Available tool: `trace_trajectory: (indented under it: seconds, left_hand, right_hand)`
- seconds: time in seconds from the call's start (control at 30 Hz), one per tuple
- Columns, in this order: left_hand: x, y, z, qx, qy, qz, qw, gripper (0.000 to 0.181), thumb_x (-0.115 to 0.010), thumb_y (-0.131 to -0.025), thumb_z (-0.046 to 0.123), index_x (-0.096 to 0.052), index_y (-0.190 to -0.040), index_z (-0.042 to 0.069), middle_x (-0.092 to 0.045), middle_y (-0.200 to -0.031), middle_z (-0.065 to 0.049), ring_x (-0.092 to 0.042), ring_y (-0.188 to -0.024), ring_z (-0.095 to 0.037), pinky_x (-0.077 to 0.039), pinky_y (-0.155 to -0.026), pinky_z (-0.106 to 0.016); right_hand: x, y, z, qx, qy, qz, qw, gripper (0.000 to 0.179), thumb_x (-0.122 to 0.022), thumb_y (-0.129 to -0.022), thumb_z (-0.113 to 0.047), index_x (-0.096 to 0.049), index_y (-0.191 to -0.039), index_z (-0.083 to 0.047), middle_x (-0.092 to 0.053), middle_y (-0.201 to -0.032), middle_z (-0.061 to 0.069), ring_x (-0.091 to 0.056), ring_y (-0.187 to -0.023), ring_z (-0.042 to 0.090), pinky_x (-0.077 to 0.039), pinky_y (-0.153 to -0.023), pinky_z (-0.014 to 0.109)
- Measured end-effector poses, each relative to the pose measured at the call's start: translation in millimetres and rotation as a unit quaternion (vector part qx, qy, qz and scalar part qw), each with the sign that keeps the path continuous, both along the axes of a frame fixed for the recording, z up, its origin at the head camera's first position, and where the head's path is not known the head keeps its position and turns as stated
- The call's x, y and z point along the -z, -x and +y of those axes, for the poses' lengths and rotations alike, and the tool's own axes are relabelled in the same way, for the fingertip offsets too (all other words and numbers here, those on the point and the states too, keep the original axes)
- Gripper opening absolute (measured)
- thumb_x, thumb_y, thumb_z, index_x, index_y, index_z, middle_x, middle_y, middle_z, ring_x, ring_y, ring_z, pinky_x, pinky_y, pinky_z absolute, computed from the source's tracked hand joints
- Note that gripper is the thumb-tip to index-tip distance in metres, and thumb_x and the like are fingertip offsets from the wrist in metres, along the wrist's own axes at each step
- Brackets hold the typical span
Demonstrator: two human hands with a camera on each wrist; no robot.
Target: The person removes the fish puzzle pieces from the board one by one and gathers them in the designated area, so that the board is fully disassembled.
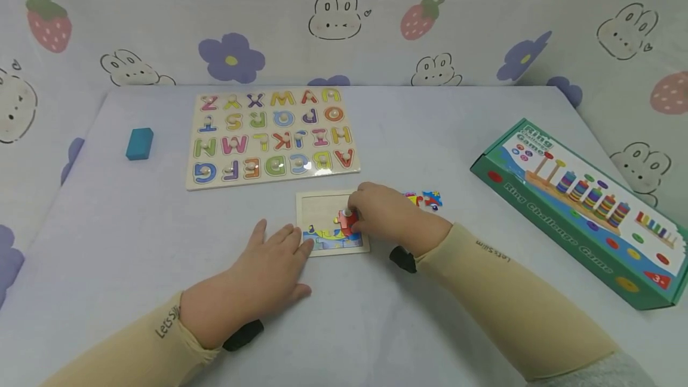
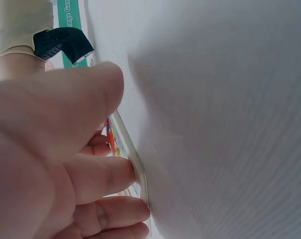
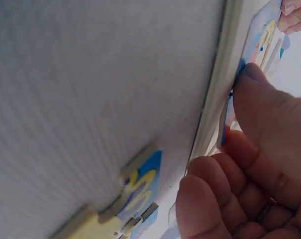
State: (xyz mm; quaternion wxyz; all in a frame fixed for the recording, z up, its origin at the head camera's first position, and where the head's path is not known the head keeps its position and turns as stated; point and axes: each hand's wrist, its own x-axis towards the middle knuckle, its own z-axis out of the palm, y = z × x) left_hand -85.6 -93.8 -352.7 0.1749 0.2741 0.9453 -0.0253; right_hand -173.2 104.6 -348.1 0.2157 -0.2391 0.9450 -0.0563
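A small wooden puzzle tray (image 1: 299, 211) lies in front of me, with a blue-and-yellow row of joined pieces (image 1: 334, 243) along its near side. My right hand (image 1: 384, 214) is over the tray's right part and pinches a red puzzle piece (image 1: 346, 223) between thumb and fingers. In the right wrist view the thumb presses on the puzzle piece (image 3: 223, 127) near the tray's edge. My left hand (image 1: 263, 273) rests at the tray's near left corner, fingers extended; the left wrist view shows its fingertips (image 2: 140, 209) on the tray rim (image 2: 143, 172).
Loose puzzle pieces (image 1: 432, 199) lie right of the tray, partly hidden by my right hand. Behind it is an alphabet peg board (image 1: 274, 181). A blue block (image 1: 140, 144) stands at the left, and a green Ring Challenge Game box (image 1: 580, 214) at the right.
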Motion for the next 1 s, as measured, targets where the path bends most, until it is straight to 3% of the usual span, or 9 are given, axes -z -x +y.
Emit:
trace_trajectory:
  seconds: [0.43,0.8,1.0]
  left_hand:
    - [0.6,-0.7,1.1,0.0,-0.002,0.001,1.0,0.075,-0.064,-0.088,0.052,-0.046,-0.143,0.005,-0.044,-0.148,-0.018,-0.036,-0.141,-0.032,-0.018,-0.113,-0.065]
    - [0.6,-1.4,0.7,-0.002,0.004,0.0,1.0,0.076,-0.063,-0.088,0.053,-0.045,-0.143,0.003,-0.043,-0.148,-0.019,-0.035,-0.142,-0.033,-0.017,-0.114,-0.064]
    - [0.9,-1.0,1.9,-0.003,0.001,-0.004,1.0,0.076,-0.063,-0.089,0.052,-0.044,-0.144,0.004,-0.042,-0.149,-0.018,-0.034,-0.142,-0.033,-0.017,-0.114,-0.064]
  right_hand:
    - [-0.7,-3.2,0,-0.007,-0.03,0.007,0.9995,0.03,-0.072,-0.087,-0.027,-0.064,-0.111,-0.01,-0.062,-0.102,0.003,-0.055,-0.092,0.017,-0.053,-0.088,0.03]
    - [-0.6,0.1,-7,-0.046,-0.072,0.006,0.9963,0.029,-0.068,-0.09,-0.027,-0.063,-0.112,-0.009,-0.058,-0.098,0.003,-0.054,-0.09,0.017,-0.053,-0.085,0.027]
    - [-9.9,0.4,16,-0.048,-0.017,0.057,0.9971,0.027,-0.067,-0.091,-0.03,-0.066,-0.106,-0.007,-0.06,-0.093,0.002,-0.054,-0.084,0.016,-0.052,-0.077,0.027]
